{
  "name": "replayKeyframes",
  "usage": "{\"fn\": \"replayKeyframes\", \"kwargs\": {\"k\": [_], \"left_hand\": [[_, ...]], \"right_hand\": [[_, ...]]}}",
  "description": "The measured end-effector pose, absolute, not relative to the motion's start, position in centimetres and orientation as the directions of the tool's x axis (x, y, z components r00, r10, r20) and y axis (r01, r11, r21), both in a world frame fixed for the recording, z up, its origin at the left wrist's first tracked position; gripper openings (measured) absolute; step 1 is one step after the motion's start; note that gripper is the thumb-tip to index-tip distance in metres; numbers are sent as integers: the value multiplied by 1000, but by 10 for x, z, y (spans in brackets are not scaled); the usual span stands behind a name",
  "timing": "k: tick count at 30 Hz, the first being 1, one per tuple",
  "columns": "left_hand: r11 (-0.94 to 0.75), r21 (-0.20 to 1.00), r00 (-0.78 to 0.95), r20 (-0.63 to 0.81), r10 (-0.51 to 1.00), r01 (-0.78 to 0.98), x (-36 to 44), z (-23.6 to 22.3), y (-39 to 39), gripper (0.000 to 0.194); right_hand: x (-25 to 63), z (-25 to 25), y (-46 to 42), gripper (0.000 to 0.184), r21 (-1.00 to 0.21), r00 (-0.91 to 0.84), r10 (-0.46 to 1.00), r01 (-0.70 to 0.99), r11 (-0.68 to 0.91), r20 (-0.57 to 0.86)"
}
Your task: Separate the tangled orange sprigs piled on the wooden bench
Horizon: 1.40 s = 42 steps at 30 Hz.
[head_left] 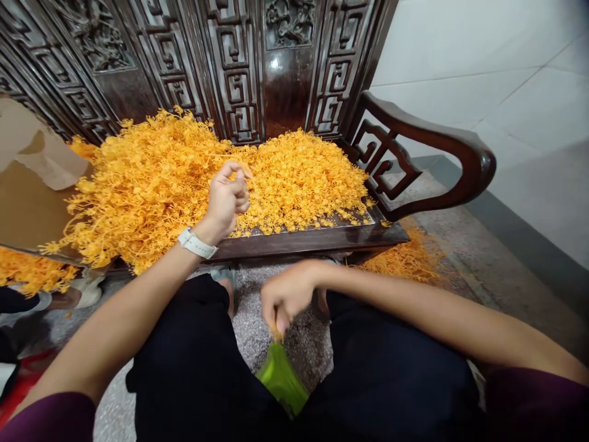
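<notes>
A big heap of orange plastic flower sprigs (pixel 184 178) covers the seat of a dark carved wooden bench (pixel 304 240). My left hand (pixel 227 197), with a white watch on its wrist, hovers over the heap with thumb and fingers pinched together; what they hold is too small to make out. My right hand (pixel 285 298) is down between my knees, fingers closed on a small orange piece pressed into a green plastic part (pixel 280 377) that stands between my legs.
A brown cardboard box (pixel 27 184) sits at the left of the bench. More orange sprigs lie on the floor at the right (pixel 405 258) and the left (pixel 27 270). The bench armrest (pixel 427 153) curves out at the right. Speckled floor below.
</notes>
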<state>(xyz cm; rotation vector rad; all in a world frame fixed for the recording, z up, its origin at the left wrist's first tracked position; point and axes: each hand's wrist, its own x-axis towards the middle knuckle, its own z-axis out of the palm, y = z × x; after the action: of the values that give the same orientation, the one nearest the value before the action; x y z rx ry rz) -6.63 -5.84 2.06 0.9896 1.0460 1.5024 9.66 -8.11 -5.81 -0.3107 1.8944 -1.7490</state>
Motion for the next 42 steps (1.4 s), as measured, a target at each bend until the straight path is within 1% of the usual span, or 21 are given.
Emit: {"fn": "replayKeyframes", "kwargs": {"k": [1, 3, 4, 5, 6, 7, 8, 9, 11, 12, 13, 15, 17, 19, 22, 26, 31, 34, 37, 40, 42], "left_hand": [[-153, 961, -186, 111, 976, -229, -73, 18, -56, 15], [-201, 973, -170, 180, 969, -110, -83, 12, -54, 15], [-238, 971, -129, 232, 964, -31, -87, 9, -55, 16], [-294, 954, -78, 297, 952, 56, -88, 7, -57, 17], [-361, 922, -32, 369, 929, 141, -88, 5, -60, 20], [-430, 875, 2, 441, 898, 223, -88, 5, -64, 21], [-487, 819, 24, 504, 863, 303, -87, 6, -67, 22], [-525, 763, 37, 554, 832, 378, -86, 7, -70, 22], [-550, 676, 65, 601, 797, 491, -87, 9, -74, 19], [-545, 653, 83, 598, 797, 525, -88, 10, -74, 18], [-534, 644, 103, 581, 807, 547, -89, 10, -74, 17], [-502, 646, 152, 519, 841, 575, -92, 7, -74, 16], [-475, 639, 204, 452, 868, 605, -92, 4, -73, 17], [-458, 620, 256, 391, 884, 637, -91, 2, -74, 19], [-458, 571, 340, 307, 889, 681, -88, -1, -77, 19], [-509, 458, 448, 244, 860, 729, -83, -7, -80, 19], [-553, 404, 548, 141, 825, 729, -76, -18, -84, 19], [-547, 443, 565, 104, 819, 711, -73, -22, -84, 25], [-522, 510, 523, 156, 838, 684, -69, -21, -84, 32], [-441, 637, 388, 233, 892, 632, -63, -15, -85, 46], [-379, 743, 282, 261, 923, 552, -58, -11, -86, 43]], "right_hand": [[94, -63, -92, 12, -946, -716, -620, 224, 232, -322], [91, -69, -100, 14, -913, -617, -674, 260, 313, -407], [93, -69, -95, 11, -914, -633, -659, 286, 287, -405], [98, -67, -83, 8, -930, -720, -590, 314, 194, -366], [105, -64, -66, 14, -949, -840, -452, 312, 52, -301], [115, -60, -46, 22, -958, -939, -247, 271, -99, -240], [125, -56, -25, 27, -960, -982, 89, 141, -243, -167], [135, -52, -5, 24, -958, -944, 304, 42, -285, -131], [152, -49, 22, 26, -931, -735, 663, -128, -342, -143], [156, -50, 27, 32, -900, -614, 762, -187, -394, -206], [159, -52, 27, 35, -853, -508, 808, -236, -465, -300], [155, -59, 16, 30, -754, -439, 771, -264, -601, -461], [146, -61, 3, 21, -739, -528, 701, -190, -647, -479], [136, -57, -5, 18, -780, -569, 717, -197, -594, -402], [131, -44, -7, 28, -814, -565, 770, -273, -513, -297], [133, -33, -8, 36, -839, -603, 759, -261, -478, -245], [130, -33, -13, 26, -915, -597, 796, -256, -311, -103], [129, -33, -13, 24, -950, -539, 842, -246, -191, -30], [130, -31, -13, 28, -986, -485, 872, -167, -15, 69], [132, -28, -16, 35, -985, -456, 873, -72, 159, 175], [134, -26, -18, 43, -972, -460, 861, -30, 232, 219]]}}
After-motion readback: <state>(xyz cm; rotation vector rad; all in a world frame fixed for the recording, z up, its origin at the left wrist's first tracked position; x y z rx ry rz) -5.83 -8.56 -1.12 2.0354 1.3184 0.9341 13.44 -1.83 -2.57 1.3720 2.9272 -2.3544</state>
